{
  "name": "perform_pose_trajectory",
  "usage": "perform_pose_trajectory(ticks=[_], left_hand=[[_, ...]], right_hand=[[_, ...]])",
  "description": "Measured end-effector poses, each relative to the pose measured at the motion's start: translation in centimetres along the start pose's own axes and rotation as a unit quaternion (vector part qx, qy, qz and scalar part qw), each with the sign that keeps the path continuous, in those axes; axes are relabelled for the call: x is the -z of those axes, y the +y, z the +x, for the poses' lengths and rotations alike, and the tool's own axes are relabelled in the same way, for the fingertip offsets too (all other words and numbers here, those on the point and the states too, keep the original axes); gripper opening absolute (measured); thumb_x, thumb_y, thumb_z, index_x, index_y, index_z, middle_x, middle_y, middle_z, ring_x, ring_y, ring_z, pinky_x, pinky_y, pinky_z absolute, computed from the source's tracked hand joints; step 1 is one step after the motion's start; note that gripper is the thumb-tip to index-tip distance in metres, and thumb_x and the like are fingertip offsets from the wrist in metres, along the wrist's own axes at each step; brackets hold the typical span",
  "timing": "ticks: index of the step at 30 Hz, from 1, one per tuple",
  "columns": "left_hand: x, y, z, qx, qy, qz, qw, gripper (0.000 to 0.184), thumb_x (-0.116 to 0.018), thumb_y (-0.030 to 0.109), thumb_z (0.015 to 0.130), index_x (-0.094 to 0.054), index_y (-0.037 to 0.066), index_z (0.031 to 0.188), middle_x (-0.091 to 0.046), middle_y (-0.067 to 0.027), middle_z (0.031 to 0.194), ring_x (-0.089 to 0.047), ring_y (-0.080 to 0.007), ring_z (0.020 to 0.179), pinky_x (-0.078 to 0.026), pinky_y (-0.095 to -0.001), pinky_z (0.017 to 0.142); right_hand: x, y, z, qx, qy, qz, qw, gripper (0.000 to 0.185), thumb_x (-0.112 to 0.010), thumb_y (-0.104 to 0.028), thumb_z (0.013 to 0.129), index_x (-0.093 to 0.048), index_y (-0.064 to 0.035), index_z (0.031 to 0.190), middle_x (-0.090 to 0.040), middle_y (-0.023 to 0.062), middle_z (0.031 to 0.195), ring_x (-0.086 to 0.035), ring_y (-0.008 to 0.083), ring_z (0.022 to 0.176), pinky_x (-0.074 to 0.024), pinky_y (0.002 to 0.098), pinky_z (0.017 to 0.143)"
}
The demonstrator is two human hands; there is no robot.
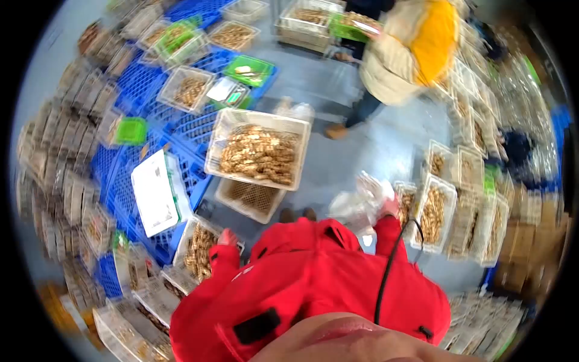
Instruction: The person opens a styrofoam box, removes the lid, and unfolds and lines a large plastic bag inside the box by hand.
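My right hand [391, 207] is closed on a crumpled clear plastic bag [359, 205], which hangs out over the floor to its left. Close to that hand stand white crates of golden-brown pieces, one of them a long crate [433, 214]. My left hand [228, 238] is low by my side, beside a white crate [199, 248] filled with similar pieces; its fingers are too small and blurred to make out. In front of me a large white crate [259, 148] full of golden-brown pieces sits over an emptier mesh-bottomed crate [250, 199].
Blue plastic pallets [175, 130] on the left carry crates, a white board [155, 193], a scale [229, 92] and a green tray [248, 70]. Crates are stacked along both sides. A person in a beige and yellow jacket [398, 54] bends near a crate stack [306, 24].
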State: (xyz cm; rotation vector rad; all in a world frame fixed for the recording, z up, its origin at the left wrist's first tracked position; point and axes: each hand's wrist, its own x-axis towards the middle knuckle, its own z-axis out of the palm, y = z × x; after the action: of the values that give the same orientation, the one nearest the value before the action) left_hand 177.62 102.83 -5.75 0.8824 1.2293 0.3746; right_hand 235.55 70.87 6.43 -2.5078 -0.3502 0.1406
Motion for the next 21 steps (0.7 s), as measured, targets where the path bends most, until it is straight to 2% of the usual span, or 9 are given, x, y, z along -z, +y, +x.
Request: perform_pose_trajectory(ticks=[1,3,4,8,10,14,16,17,21], left_hand=[[-0.4,0.3,0.4,0.101,0.005,-0.109,0.989,0.037,-0.047,0.038,0.079,-0.045,0.007,0.099,-0.05,-0.0075,0.093,-0.049,-0.0225,0.086,-0.042,-0.0388,0.07],[-3.1,2.6,-1.3,0.147,0.076,-0.128,0.978,0.047,-0.046,0.039,0.08,-0.04,0.005,0.11,-0.048,-0.01,0.103,-0.047,-0.0231,0.096,-0.041,-0.0377,0.078],[-2.3,2.0,-1.1,0.194,0.076,-0.146,0.967,0.058,-0.046,0.04,0.079,-0.031,0.003,0.122,-0.043,-0.0131,0.116,-0.043,-0.0254,0.104,-0.037,-0.037,0.085],[-4.6,5.1,-2.3,0.207,0.044,-0.057,0.976,0.058,-0.045,0.039,0.08,-0.032,0.003,0.122,-0.039,-0.0139,0.122,-0.042,-0.0269,0.106,-0.037,-0.0371,0.086],[-4.5,5.6,-1.8,0.212,0.039,-0.047,0.975,0.057,-0.045,0.039,0.08,-0.033,0.002,0.122,-0.04,-0.0137,0.121,-0.042,-0.0268,0.105,-0.037,-0.037,0.085],[-1.5,7.0,-1.3,0.181,0.057,-0.058,0.98,0.055,-0.044,0.039,0.08,-0.035,0.002,0.12,-0.041,-0.0133,0.119,-0.043,-0.0266,0.104,-0.038,-0.0368,0.084],[2.1,5.9,-2.3,0.149,0.107,-0.092,0.979,0.054,-0.044,0.039,0.08,-0.036,0.002,0.119,-0.042,-0.0131,0.118,-0.043,-0.0266,0.103,-0.038,-0.0367,0.083],[3.7,5.0,-3.5,0.129,0.148,-0.112,0.974,0.054,-0.044,0.039,0.08,-0.036,0.002,0.119,-0.042,-0.013,0.118,-0.043,-0.0265,0.102,-0.038,-0.0367,0.083],[4.4,1.5,-6.5,0.09,0.317,-0.176,0.928,0.052,-0.044,0.038,0.08,-0.038,0.002,0.117,-0.043,-0.0126,0.116,-0.044,-0.0264,0.101,-0.038,-0.0365,0.082]], right_hand=[[1.0,-0.5,0.1,-0.065,0.023,0.012,0.998,0.047,-0.055,-0.023,0.068,-0.046,-0.005,0.111,-0.057,0.0169,0.094,-0.055,0.028,0.087,-0.0421,0.0338,0.078],[3.5,-3.0,0.3,-0.166,0.028,0.076,0.983,0.041,-0.05,-0.015,0.069,-0.05,-0.0086,0.11,-0.055,0.019,0.1,-0.052,0.033,0.094,-0.0417,0.0361,0.081],[2.4,-2.2,0.6,-0.173,0.071,0.035,0.982,0.041,-0.052,-0.019,0.067,-0.052,-0.0105,0.108,-0.056,0.0192,0.097,-0.053,0.0326,0.092,-0.0422,0.0365,0.079],[5.4,-4.4,0.4,-0.173,0.085,0.027,0.981,0.051,-0.061,-0.039,0.064,-0.054,-0.0075,0.104,-0.058,0.0163,0.094,-0.055,0.0295,0.09,-0.0427,0.0353,0.077],[4.4,-2.4,-0.1,-0.177,0.111,0.081,0.975,0.052,-0.061,-0.039,0.064,-0.054,-0.0073,0.104,-0.058,0.0161,0.095,-0.055,0.0301,0.09,-0.0426,0.0356,0.077],[6.3,-1.3,-1.4,-0.23,0.079,-0.015,0.97,0.052,-0.06,-0.036,0.065,-0.051,-0.009,0.109,-0.058,0.0161,0.096,-0.055,0.0301,0.09,-0.0431,0.0366,0.076],[8.0,-3.1,-2.5,-0.199,0.086,0.175,0.96,0.049,-0.06,-0.029,0.065,-0.05,-0.0081,0.109,-0.058,0.0176,0.094,-0.056,0.0291,0.086,-0.0442,0.0405,0.072],[9.4,-6.3,-2.8,-0.239,0.046,0.134,0.961,0.047,-0.059,-0.024,0.066,-0.049,-0.0046,0.108,-0.058,0.0172,0.093,-0.056,0.0278,0.085,-0.044,0.0373,0.072],[7.8,1.0,-1.5,-0.147,0.031,0.013,0.989,0.046,-0.058,-0.023,0.067,-0.049,-0.0039,0.108,-0.058,0.0178,0.093,-0.056,0.0276,0.085,-0.0437,0.0368,0.073]])
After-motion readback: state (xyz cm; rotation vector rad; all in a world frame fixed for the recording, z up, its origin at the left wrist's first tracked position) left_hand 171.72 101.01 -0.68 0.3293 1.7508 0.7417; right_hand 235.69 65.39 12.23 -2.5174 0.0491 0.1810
